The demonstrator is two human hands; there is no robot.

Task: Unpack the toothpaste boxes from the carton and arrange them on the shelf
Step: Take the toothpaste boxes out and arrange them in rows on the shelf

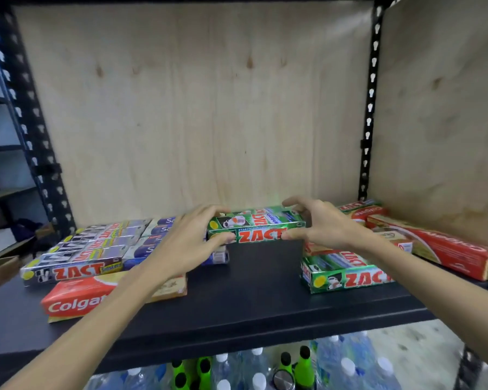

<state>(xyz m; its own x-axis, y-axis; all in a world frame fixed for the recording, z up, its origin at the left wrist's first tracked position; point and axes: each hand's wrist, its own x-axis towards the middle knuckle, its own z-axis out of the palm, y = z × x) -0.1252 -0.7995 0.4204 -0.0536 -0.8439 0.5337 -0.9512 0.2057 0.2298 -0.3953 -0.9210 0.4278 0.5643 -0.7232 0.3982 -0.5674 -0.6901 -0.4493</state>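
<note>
Both hands' grip holds green Zact box.

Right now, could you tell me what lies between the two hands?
Head view: a green Zact box spans the gap, its ends pinched by the left hand and right hand.

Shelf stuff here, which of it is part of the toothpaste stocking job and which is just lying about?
Job: green Zact box held by left hand and right hand; Colgate box; silver Zact boxes; shelf.
Lying about: water bottles; green bottles.

Red Colgate box partly behind left forearm; bottles cut by bottom edge.
</note>
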